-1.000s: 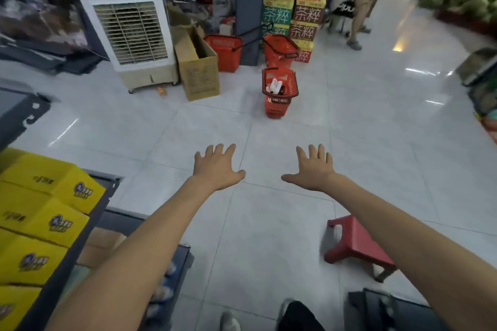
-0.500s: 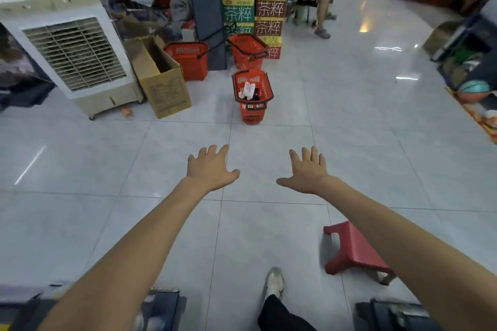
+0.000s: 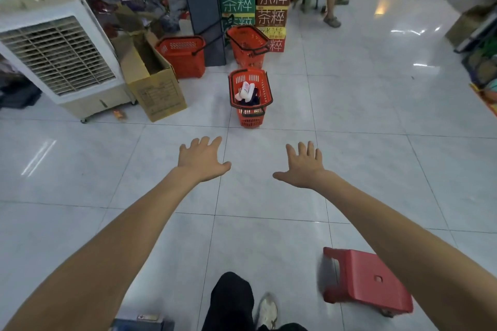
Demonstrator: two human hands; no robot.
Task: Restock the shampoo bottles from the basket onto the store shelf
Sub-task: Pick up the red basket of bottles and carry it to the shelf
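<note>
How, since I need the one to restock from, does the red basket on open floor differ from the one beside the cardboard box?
The floor basket holds white bottles; in the box-side basket nothing shows. The floor basket stands alone, end-on; the box-side basket sits broadside beside the cardboard box. Both are red with black handles.
</note>
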